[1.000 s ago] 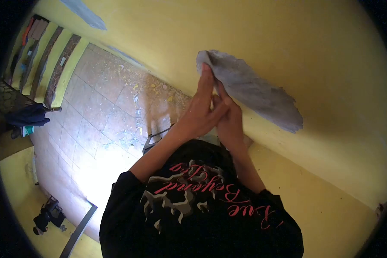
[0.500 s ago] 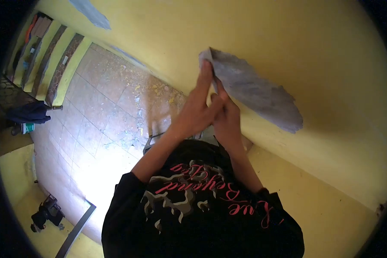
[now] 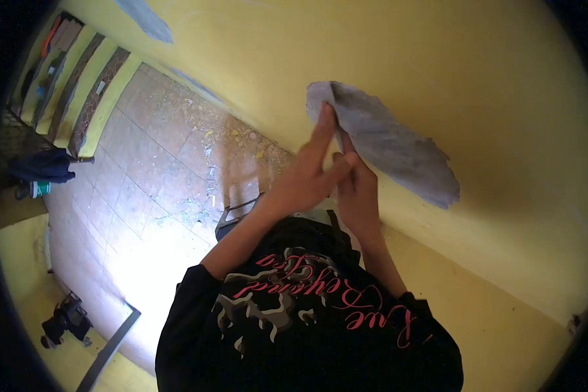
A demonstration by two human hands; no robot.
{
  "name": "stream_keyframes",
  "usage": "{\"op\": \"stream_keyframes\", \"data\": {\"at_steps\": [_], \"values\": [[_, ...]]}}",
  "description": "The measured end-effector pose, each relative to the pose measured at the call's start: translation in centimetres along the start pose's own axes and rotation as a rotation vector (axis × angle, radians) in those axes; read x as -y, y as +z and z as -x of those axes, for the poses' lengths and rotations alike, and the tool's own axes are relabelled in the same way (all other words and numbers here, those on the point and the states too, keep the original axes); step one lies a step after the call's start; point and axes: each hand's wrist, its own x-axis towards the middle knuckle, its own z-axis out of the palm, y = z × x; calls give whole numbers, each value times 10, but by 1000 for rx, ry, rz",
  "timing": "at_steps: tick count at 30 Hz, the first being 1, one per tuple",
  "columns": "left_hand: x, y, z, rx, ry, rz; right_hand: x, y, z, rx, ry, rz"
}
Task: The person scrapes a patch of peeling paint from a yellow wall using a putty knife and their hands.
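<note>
A rough-edged grey patch (image 3: 398, 144) stands out on the yellow wall in front of me. At its left end, a thin flat blade (image 3: 338, 125) shows nearly edge-on as a dark line against the patch. My left hand (image 3: 310, 173) has its forefinger stretched up along the blade, and its thumb reaches across to my other hand. Closed low around the same blade is my right hand (image 3: 359, 193), its fingers bent. The two hands touch; what sits inside the grip is largely hidden.
Crumbs and pale debris (image 3: 209, 157) litter the tiled floor along the wall. Behind my arm stands a chair-like frame (image 3: 238, 212). Shelves (image 3: 88, 98) and a dark cloth (image 3: 42, 166) are at far left. Another grey patch (image 3: 144, 19) marks the wall above.
Both hands and the blade have shifted a little right and down in the view, still at the left end of the patch. The view itself has moved slightly.
</note>
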Motion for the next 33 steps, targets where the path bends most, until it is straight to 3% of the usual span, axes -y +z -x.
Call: {"op": "stream_keyframes", "data": {"at_steps": [3,5,6,8,10,11,13,15,17,18,19,21,25,27,28,30,31,33], "values": [[4,12,-8,-75,-24,-5,5,1,-8,-24,20,14],[1,2,-10,-47,-89,94,7,4,-15,139,259,70],[-1,-4,-14,-30,-137,184,4,3,-10,138,254,67],[-9,5,-12,-28,-59,58,-3,-1,2,-36,-53,-17],[-10,7,-9,-19,-1,-63,2,7,-13,28,26,98],[-7,1,-15,-60,-70,42,5,8,-18,75,107,211],[-4,-1,-17,-88,-137,146,16,0,-5,59,128,125],[1,2,-10,-24,35,-78,19,0,-9,68,131,50],[9,3,-20,-99,-70,-13,7,13,-26,14,58,231],[11,2,-26,-169,-161,49,5,22,-40,8,-146,215],[8,0,-23,-170,-155,47,8,18,-33,5,-152,214],[-1,-4,-12,-53,-96,22,21,5,-11,136,189,183],[15,20,-9,-172,37,-169,-7,12,-11,10,-9,234],[18,11,-16,-141,-180,42,-8,15,-22,126,118,247],[20,13,-12,-137,-180,42,-5,13,-15,123,120,246],[24,19,-4,-114,73,-195,1,8,-1,-2,30,196],[20,14,-9,-116,72,-196,-7,12,-9,0,28,196],[11,5,-17,-87,-325,157,-22,24,-26,69,45,233]]}}
